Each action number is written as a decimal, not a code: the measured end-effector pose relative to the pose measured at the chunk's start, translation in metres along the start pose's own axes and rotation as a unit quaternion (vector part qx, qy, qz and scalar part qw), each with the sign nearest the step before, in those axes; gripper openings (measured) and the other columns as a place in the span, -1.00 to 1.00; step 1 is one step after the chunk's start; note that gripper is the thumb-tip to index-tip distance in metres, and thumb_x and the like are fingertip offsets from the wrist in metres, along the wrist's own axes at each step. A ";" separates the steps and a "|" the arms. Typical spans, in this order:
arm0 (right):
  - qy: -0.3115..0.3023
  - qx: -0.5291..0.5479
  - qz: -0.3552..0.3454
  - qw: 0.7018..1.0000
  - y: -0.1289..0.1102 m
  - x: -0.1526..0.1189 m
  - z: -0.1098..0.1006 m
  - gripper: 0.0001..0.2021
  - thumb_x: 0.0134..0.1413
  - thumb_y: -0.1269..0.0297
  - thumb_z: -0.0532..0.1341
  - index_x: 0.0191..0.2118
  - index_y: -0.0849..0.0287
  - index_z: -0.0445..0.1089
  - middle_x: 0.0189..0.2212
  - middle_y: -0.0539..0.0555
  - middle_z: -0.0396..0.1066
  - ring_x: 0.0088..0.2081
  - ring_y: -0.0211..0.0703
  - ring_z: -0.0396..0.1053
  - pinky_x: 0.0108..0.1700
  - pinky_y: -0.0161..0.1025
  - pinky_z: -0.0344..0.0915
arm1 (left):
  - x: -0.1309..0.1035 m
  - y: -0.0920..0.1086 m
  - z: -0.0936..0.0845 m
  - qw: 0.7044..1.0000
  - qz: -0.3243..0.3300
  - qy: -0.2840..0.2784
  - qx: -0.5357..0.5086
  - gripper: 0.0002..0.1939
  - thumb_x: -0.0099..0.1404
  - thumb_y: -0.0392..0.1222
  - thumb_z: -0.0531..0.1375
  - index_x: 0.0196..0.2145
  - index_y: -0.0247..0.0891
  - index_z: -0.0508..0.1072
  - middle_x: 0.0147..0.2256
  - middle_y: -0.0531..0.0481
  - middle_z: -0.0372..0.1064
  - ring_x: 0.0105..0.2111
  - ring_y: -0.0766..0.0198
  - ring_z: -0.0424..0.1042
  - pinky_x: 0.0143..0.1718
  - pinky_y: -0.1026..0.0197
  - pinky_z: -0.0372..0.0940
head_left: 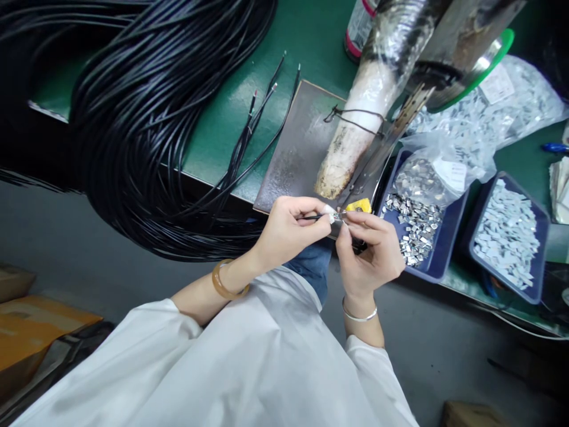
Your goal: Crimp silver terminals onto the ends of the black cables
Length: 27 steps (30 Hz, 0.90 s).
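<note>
Thumb and fingers of my left hand (291, 228) pinch a black cable (315, 217) close to its end. My right hand (370, 252) meets it from the right, its thumb and fingertips closed around a small metallic piece (338, 216) at the cable's tip; the exact shape of that piece is too small to tell. Just behind the right fingertips is a yellow part (359, 206). A white, wrapped tube (351, 133) comes down over a grey plate (297, 139), its dirty end above my hands.
A big bundle of black cables (146, 101) hangs over the green table's (324, 29) left edge. At right are a blue tray of metal pieces (438, 268), a tray of pale pieces (540, 261) and plastic bags (524, 101). Cardboard (40, 326) lies lower left.
</note>
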State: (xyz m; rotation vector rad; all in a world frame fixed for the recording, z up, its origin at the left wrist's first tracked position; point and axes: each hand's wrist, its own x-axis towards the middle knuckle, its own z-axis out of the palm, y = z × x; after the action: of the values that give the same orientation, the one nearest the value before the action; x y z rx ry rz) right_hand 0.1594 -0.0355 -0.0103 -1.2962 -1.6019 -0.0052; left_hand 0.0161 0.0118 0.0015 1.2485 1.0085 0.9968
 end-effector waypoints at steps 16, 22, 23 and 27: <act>-0.025 -0.026 -0.011 0.999 -0.007 0.005 -0.002 -0.77 0.09 0.49 0.35 -0.18 0.03 0.46 -0.14 0.02 0.57 -0.15 -0.14 0.57 -0.12 -0.13 0.57 | -0.001 0.004 -0.002 1.000 0.005 0.018 -0.002 -0.84 0.17 -0.24 0.26 -0.53 -0.33 0.55 -0.61 0.06 0.33 -0.59 0.43 0.19 -0.57 0.35 0.09; -0.030 -0.027 -0.011 0.999 -0.007 0.004 -0.005 -0.80 0.12 0.52 0.31 -0.19 0.08 0.42 -0.18 0.02 0.58 -0.16 -0.19 0.57 -0.12 -0.22 0.53 | -0.002 0.003 -0.003 1.000 0.011 -0.014 -0.009 -0.84 0.20 -0.28 0.24 -0.50 -0.35 0.54 -0.56 0.04 0.39 -0.56 0.44 0.25 -0.54 0.38 0.14; -0.034 -0.019 0.003 0.999 -0.008 0.006 -0.006 -0.81 0.14 0.52 0.30 -0.18 0.08 0.42 -0.20 0.01 0.58 -0.17 -0.21 0.57 -0.15 -0.24 0.52 | -0.004 0.003 -0.003 0.999 0.014 -0.027 -0.013 -0.84 0.22 -0.27 0.24 -0.48 -0.36 0.56 -0.54 0.03 0.42 -0.55 0.43 0.27 -0.53 0.38 0.16; -0.051 0.046 0.096 0.993 -0.009 0.010 -0.011 -0.89 0.20 0.44 0.28 -0.24 0.08 0.40 -0.35 -0.07 0.50 -0.27 -0.29 0.52 -0.26 -0.32 0.48 | -0.012 0.003 -0.008 0.997 0.062 -0.050 0.024 -0.89 0.24 -0.30 0.25 -0.31 -0.36 0.58 -0.48 0.02 0.45 -0.53 0.44 0.29 -0.51 0.40 0.21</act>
State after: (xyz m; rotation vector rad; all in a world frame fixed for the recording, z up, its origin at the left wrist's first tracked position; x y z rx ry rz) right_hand 0.1613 -0.0379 0.0066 -1.3911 -1.5383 0.2548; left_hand 0.0048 0.0025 0.0049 1.4010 0.8914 0.9987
